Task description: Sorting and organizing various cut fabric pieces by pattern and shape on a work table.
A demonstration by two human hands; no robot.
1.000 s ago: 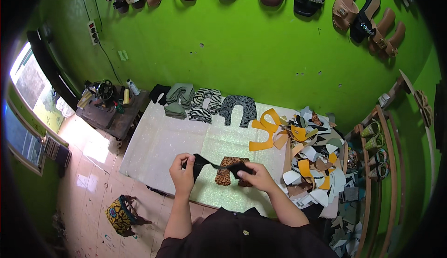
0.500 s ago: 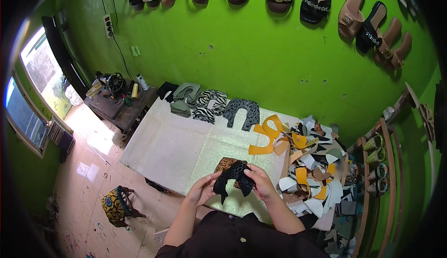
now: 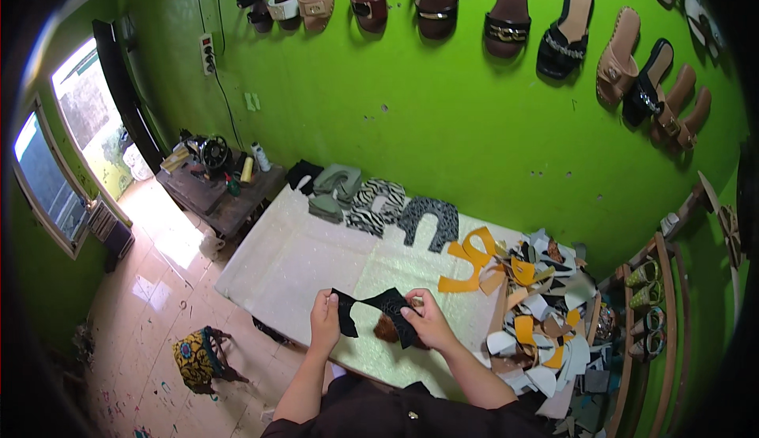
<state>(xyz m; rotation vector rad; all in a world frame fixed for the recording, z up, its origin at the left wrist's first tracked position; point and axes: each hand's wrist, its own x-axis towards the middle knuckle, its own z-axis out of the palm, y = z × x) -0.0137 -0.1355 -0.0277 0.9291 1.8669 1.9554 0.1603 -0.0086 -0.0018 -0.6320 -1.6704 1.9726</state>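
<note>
1. Black arch-shaped piece (image 3: pixel 394 308): up in both hands over the near side of the pale surface (image 3: pixel 277 252), about mid-width. Looks raised off it, but gap hard to judge from above.
2. Left hand (image 3: pixel 322 323): fingers closed on the left leg of the arch, near its top edge. Thumb side faces up; far fingertips hidden.
3. Right hand (image 3: pixel 431 326): fingers pinching the right leg at its outer edge, thumb on top. Rest of the grip hidden behind the piece.
4. Leopard-print piece (image 3: pixel 385 329): partly covered by the black one and the right hand, just below in view; neither hand seems to grip it.
5. Handling, judged: light, thin, soft, probably fabric or thin leather-like sheet. Should bend and sag easily, little stiffness. Not brittle; slipperiness can't tell.
6. Weak spot, likely: narrow bridge between the legs; a hard pull could stretch or crease it.
7. Best hold: light pinch on each broad leg, one per hand, as here; avoid gripping the bridge alone, legs would flop.
8. Nearby: grey-black patterned arch (image 3: pixel 431 220) far, yellow cut pieces (image 3: pixel 458 277) right, scrap heap (image 3: pixel 545 311) farther right.
</note>
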